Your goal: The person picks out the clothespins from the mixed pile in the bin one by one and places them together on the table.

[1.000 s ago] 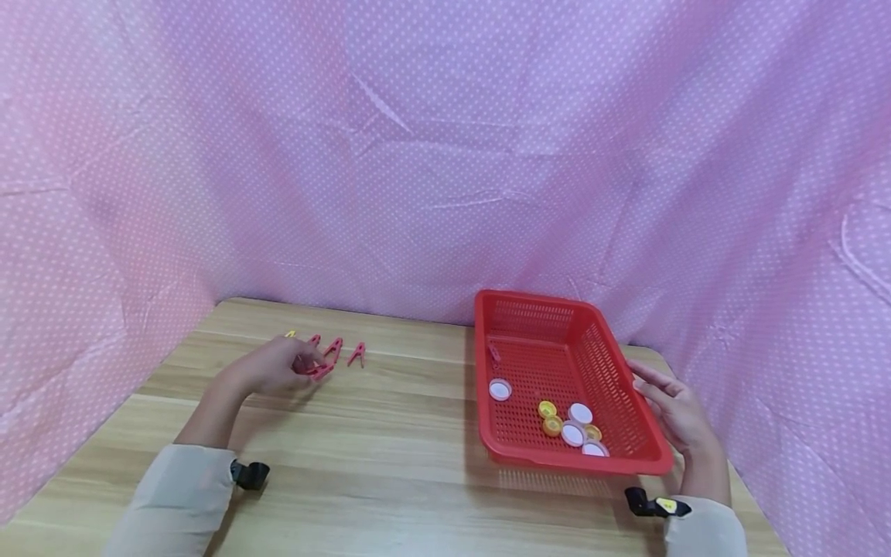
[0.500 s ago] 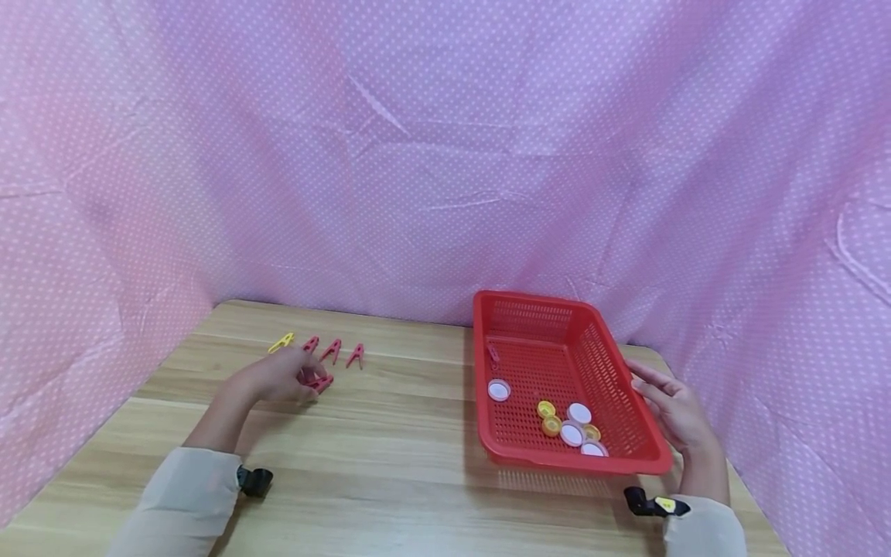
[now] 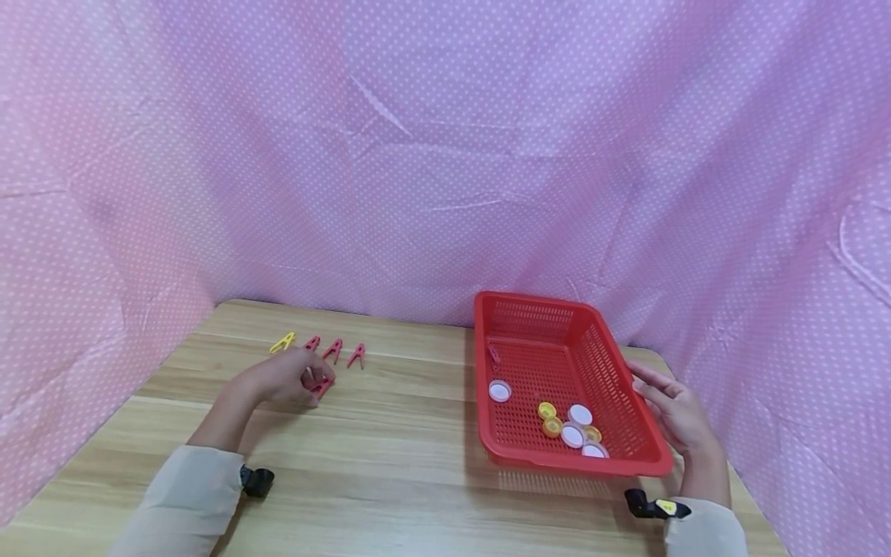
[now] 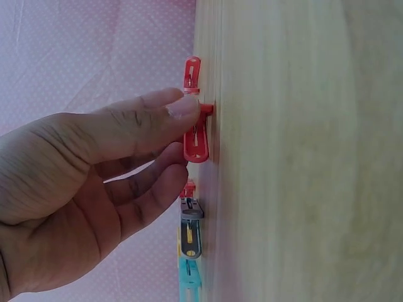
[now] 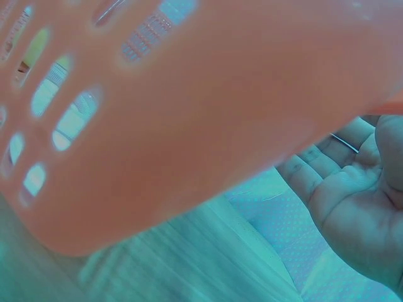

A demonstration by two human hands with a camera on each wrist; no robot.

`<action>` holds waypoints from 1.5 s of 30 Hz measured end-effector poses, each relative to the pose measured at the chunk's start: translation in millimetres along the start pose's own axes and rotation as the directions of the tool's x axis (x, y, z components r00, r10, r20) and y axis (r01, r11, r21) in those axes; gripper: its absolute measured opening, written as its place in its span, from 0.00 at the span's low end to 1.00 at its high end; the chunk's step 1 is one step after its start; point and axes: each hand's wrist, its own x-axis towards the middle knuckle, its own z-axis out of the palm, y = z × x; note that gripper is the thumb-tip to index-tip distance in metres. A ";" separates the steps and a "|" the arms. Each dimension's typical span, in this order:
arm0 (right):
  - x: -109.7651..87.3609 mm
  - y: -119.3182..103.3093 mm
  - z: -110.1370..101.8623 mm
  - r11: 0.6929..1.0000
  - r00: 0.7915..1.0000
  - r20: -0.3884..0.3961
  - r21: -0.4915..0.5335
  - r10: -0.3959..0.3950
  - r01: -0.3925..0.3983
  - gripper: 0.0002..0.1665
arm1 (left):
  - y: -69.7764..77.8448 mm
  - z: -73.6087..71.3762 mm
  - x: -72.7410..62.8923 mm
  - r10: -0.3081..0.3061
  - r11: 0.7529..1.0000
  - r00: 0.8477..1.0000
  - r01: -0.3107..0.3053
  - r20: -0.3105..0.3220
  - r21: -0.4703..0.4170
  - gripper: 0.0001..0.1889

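A red clothespin (image 3: 322,385) is pinched between the thumb and fingers of my left hand (image 3: 284,376). In the left wrist view this clothespin (image 4: 198,143) hangs close beside the wooden tabletop, partly covered by the thumb. Just beyond the hand lie three more red clothespins, the rightmost clothespin (image 3: 356,355) standing a little apart, and a yellow clothespin (image 3: 281,343). At the right, a red plastic basket (image 3: 574,462) has my right hand (image 3: 678,414) at its outer right side, fingers extended along the rim. Part of that hand's fingers is hidden behind the basket in the right wrist view.
Inside the basket lie a red clothespin (image 3: 493,355), several white round caps, one white cap (image 3: 499,391) by itself, and yellow caps (image 3: 552,426). The left wrist view also shows a grey clothespin (image 4: 190,229) and a teal clothespin (image 4: 189,277). Pink dotted cloth (image 3: 445,155) surrounds the table.
My left hand has drawn the pinched red clothespin slightly toward me, away from the others, and the yellow clothespin has come into fuller view. The right hand and basket have stayed put.
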 end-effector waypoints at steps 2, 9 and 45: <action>0.0 -0.2 -0.4 1.000 1.000 -0.001 0.000 -0.002 0.002 0.24 | -0.2 0.4 0.7 -0.010 1.000 1.000 0.010 -0.005 0.006 0.19; -0.2 -0.6 -2.0 1.000 1.000 0.010 -0.014 -0.018 0.018 0.24 | -3.5 0.2 6.0 -0.028 0.999 0.999 0.029 -0.035 0.027 0.18; -0.5 2.4 -2.0 0.998 1.000 -0.017 -0.063 -0.009 0.008 0.24 | 10.5 -6.1 10.4 0.086 0.992 0.985 -0.071 -0.151 0.106 0.15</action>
